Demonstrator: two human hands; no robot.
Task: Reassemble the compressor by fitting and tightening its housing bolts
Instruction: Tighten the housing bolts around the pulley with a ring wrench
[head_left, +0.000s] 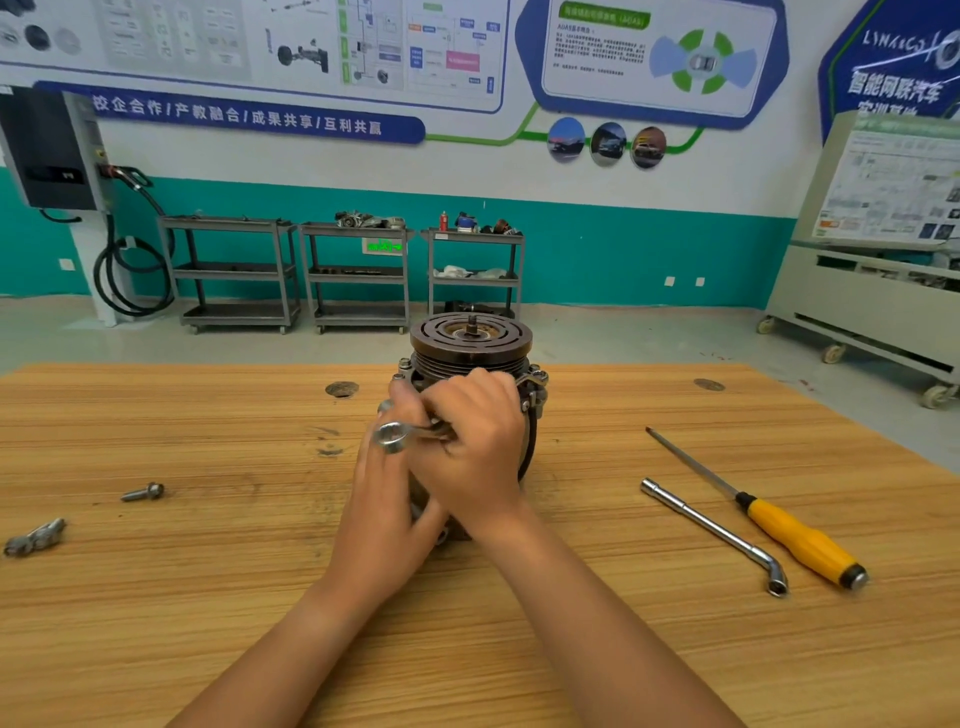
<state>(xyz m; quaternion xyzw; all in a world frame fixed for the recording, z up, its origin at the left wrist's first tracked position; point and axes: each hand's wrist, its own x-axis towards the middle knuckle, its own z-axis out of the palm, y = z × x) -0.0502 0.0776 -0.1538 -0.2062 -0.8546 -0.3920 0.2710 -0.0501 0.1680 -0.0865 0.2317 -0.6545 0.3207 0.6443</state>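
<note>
One dark metal compressor (470, 343) with a grooved pulley stands upright at mid light wooden worktop (156, 623), two hands on it.
The right hand (478, 441) is clenched round one silver ring spanner (392, 437), whose far end shows at the housing's right flange; the left hand (384, 488) lies with fairly straight fingers against the housing's left side, partly hidden; one loose flanged bolt (143, 491) and one small metal bracket (34, 538) lie well apart leftward; one chrome L-shaped socket wrench (717, 535) and one yellow-handled screwdriver (800, 540) lie side by side rightward.
</note>
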